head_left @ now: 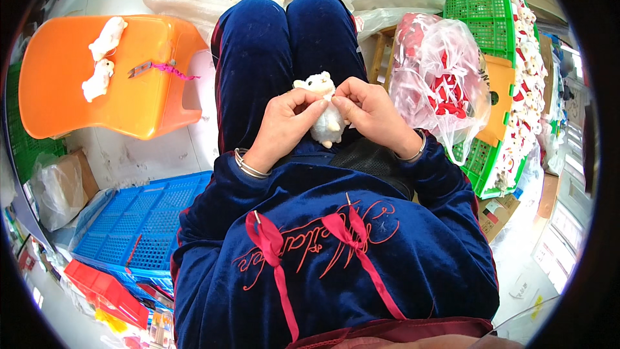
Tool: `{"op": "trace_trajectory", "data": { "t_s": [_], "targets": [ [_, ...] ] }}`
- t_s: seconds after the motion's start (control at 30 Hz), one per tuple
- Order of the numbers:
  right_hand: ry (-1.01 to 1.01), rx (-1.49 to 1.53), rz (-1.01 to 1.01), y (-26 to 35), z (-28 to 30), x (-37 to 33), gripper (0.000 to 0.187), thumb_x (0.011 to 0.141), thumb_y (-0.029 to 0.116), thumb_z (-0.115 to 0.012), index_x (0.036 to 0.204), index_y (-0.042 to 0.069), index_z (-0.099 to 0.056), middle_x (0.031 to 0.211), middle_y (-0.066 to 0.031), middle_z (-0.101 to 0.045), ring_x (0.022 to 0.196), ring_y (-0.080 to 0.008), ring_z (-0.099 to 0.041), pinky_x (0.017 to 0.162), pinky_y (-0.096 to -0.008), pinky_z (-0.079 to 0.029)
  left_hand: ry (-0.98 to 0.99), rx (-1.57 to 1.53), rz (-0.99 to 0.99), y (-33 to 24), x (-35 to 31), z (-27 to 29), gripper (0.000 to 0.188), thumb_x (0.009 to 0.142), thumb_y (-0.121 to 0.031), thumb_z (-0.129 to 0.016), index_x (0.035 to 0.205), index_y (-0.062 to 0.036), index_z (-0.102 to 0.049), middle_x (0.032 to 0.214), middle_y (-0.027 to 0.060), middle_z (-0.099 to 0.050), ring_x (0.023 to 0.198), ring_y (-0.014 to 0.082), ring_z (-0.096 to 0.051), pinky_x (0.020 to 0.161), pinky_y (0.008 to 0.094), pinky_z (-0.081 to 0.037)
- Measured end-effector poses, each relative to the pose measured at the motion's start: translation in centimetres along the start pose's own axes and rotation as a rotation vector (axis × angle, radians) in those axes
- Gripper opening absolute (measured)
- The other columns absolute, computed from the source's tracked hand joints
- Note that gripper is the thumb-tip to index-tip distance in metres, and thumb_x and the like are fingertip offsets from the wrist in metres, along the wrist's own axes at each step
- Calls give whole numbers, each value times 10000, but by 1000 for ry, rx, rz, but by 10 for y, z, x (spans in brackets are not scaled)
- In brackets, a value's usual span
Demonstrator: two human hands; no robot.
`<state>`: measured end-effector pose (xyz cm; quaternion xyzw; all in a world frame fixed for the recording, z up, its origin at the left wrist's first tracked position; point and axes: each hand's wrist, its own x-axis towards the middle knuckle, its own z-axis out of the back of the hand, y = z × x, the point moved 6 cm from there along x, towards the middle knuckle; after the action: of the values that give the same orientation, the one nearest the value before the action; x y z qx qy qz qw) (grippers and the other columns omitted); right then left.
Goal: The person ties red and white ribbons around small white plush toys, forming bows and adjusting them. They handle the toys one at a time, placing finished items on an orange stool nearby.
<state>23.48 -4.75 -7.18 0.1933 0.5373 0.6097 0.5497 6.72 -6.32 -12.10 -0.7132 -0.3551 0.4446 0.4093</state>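
Note:
A small white plush animal [328, 127] with a pale grey belly rests upright between my thighs, its head toward my knees. My left hand [289, 121] pinches at the left of its neck, thumb and forefinger pressed together. On the other side, my right hand [369, 108] is closed in a pinch at the toy's neck. Whatever thin thing the fingertips may hold there is too small to make out. Both wrists wear silvery bangles.
On an orange stool [51, 90] at the left lie two white plush animals [103, 58] and small thread snips [140, 69] with a pink cord. A plastic bag [445, 77] of red pieces stands right, beside a green crate [478, 13] of plush toys. A blue crate [135, 220] sits lower left.

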Motion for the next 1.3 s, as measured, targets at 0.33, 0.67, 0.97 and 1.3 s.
{"op": "trace_trajectory", "data": {
  "t_s": [0.33,0.67,0.97,1.3],
  "targets": [
    [98,45,-42,1,20,10,185,1011,158,-651,974,-23,-648,769,-58,-654,724,-99,-591,648,-295,-498,-48,-81,-92,-3,13,-21,145,954,-95,-758,1072,-12,-743,890,-16,-689,803,28,-594,716,191,-488],
    [136,76,-108,7,32,13,169,1019,136,-629,989,-28,-659,792,-20,-652,733,-74,-574,650,-261,-485,1,-42,-57,-9,19,-22,216,989,-139,-712,1136,5,-778,1020,54,-767,909,84,-680,821,229,-541],
    [167,-93,-16,7,34,12,110,986,92,-626,975,-15,-646,755,-84,-668,674,-141,-617,628,-308,-499,47,63,-72,-16,19,-29,229,972,-118,-712,1145,23,-763,1008,66,-778,907,95,-696,830,247,-551],
    [92,3,-6,7,30,10,151,1008,126,-628,976,-21,-647,765,-63,-665,686,-119,-611,621,-295,-494,3,45,-62,-8,20,-29,189,963,-113,-736,1100,14,-764,910,19,-747,826,52,-650,746,217,-521]
  ]
}}
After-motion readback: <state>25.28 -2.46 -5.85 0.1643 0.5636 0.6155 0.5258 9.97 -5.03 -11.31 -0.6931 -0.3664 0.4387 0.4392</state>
